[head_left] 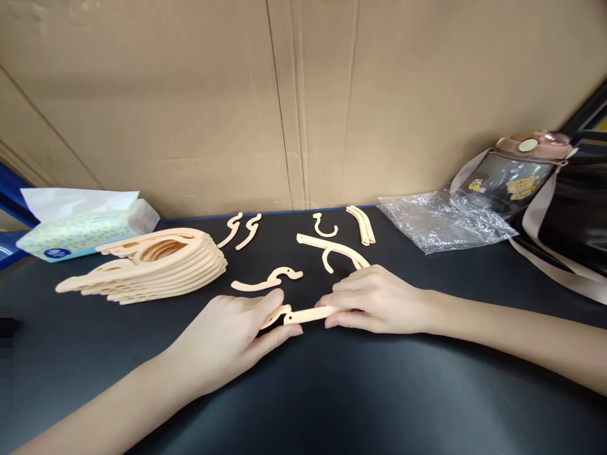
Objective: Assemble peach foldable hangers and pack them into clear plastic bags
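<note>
My left hand [232, 338] is closed on a curved beige plastic hanger piece [274, 315], mostly hidden by the fingers. My right hand [379, 300] grips a long beige hanger arm [310, 314] with a hole at its left end. That end meets or nearly meets the curved piece; whether they are joined I cannot tell. Just beyond my right hand lie another hanger arm [322, 243] and a small curved hook piece [327, 260]. An S-shaped hanger piece [253, 286] rests on the black table [351, 385] past my left hand.
At left, a stack of beige hangers [190, 262] stands before a tissue pack [90, 224]. Farther back lie two S-shaped pieces [249, 232], a hook [325, 231] and some arms [363, 226]. A clear plastic bag [441, 221] and strapped bottle [516, 174] are right. Cardboard [190, 107] rises behind.
</note>
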{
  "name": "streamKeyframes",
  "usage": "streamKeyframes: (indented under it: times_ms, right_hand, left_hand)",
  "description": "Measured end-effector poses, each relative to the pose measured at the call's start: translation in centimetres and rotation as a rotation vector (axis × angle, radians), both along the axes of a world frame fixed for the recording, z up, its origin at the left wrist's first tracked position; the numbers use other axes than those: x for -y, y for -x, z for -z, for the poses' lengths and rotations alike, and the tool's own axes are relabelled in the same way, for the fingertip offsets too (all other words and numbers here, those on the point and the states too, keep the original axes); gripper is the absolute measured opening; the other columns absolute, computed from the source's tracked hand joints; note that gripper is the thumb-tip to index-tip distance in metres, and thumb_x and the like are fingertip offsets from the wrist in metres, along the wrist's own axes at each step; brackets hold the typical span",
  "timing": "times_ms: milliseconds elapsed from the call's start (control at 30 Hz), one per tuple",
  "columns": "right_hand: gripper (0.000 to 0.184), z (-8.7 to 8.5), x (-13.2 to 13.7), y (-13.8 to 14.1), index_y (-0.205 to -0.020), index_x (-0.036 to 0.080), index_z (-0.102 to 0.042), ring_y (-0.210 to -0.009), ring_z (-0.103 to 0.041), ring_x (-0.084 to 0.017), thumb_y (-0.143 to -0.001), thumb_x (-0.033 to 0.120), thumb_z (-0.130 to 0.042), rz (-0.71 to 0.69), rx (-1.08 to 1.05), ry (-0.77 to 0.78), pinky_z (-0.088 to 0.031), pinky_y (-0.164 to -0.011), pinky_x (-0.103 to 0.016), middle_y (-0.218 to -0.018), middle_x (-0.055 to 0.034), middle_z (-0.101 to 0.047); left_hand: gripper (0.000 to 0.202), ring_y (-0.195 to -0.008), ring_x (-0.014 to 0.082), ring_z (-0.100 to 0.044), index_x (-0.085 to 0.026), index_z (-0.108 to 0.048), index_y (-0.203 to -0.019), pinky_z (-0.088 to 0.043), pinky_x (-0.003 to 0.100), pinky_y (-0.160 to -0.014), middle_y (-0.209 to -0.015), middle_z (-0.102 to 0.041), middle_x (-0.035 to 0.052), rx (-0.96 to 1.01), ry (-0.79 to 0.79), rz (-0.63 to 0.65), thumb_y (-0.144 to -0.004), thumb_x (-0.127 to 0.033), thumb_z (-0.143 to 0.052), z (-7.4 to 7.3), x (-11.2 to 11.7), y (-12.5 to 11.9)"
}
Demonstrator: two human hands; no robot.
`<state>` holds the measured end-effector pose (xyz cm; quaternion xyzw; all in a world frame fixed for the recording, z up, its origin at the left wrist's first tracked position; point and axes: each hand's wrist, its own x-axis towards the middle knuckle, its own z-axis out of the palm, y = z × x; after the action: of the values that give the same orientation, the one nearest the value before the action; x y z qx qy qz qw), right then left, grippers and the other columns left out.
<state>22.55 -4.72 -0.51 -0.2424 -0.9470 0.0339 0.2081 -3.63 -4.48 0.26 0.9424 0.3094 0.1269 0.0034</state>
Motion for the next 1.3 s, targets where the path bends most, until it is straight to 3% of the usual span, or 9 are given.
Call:
streamKeyframes:
  times_ms: [533, 767, 1067, 1300]
  right_hand:
    - [0.031, 0.0, 0.0, 0.1, -0.1, 0.016, -0.068, -0.064, -0.06, -0.011, -0.1, 0.037, -0.045, 0.001, -0.007, 0.005, -0.036, -0.057, -0.024, -0.073, 0.0015, -0.068]
    - [0.033, 0.0, 0.0, 0.2, -0.098, 0.016, -0.068, -0.063, -0.059, -0.011, -0.101, 0.037, -0.043, -0.006, -0.008, -0.016, -0.036, -0.056, -0.024, -0.071, 0.0014, -0.066]
    - [0.032, 0.0, 0.0, 0.0, -0.092, 0.015, -0.067, -0.062, -0.057, -0.01, -0.1, 0.035, -0.044, -0.032, -0.03, 0.048, -0.035, -0.055, -0.024, -0.071, 0.0013, -0.066]
    - [0.033, -0.1, 0.0, 0.1, -0.09, 0.016, -0.067, -0.061, -0.056, -0.009, -0.101, 0.035, -0.043, -0.035, -0.036, 0.103, -0.035, -0.055, -0.023, -0.071, 0.0014, -0.066]
  left_hand:
    - [0.034, -0.041, 0.0108, -0.049, -0.021, -0.038, -0.077, -0.027, 0.024, -0.043, -0.057, -0.053, -0.007, -0.004, -0.055, 0.067, -0.103, -0.043, -0.03, 0.3, -0.3, 0.2]
    - [0.037, -0.037, 0.0115, -0.05, -0.021, -0.037, -0.077, -0.024, 0.025, -0.039, -0.054, -0.054, -0.0061, -0.044, -0.19, 0.079, -0.104, -0.042, -0.022, 0.4, -0.2, 0.1]
    - [0.048, -0.034, 0.0136, -0.05, -0.019, -0.042, -0.068, -0.022, 0.028, -0.039, -0.047, -0.048, -0.0032, -0.175, -0.437, 0.08, -0.104, -0.039, -0.018, -0.8, 0.2, -0.5]
    - [0.05, -0.037, 0.0131, -0.05, -0.018, -0.044, -0.067, -0.023, 0.028, -0.041, -0.051, -0.049, -0.0027, -0.178, -0.476, 0.094, -0.105, -0.038, -0.017, -0.8, 0.2, -0.6]
